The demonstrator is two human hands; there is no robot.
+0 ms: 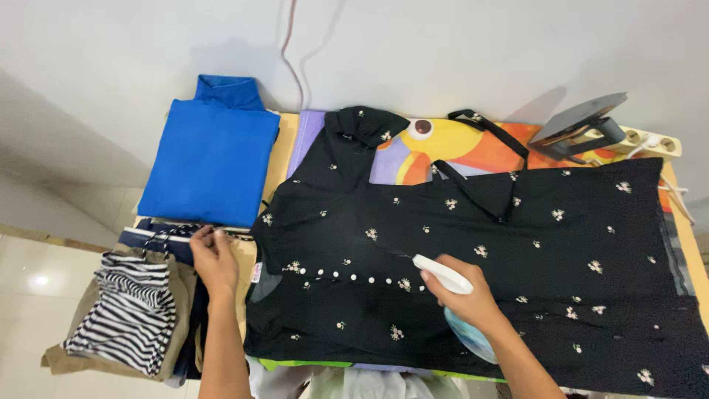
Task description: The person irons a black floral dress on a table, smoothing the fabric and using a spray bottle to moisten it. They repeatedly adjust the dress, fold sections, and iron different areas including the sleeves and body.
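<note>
home laundry/ironing corner. i'm at a padded board with a bright patterned cover (443,151), iron (583,122) parked on its rest, folded blue top (210,159) and stacked striped clothes (133,314) beside it, plain white wall (443,44), tiled floor (29,295).

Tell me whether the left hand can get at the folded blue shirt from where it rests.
Probably yes. The left hand rests at the pile's edge just below the blue shirt, which lies on top, uncovered, with nothing between them.
</note>
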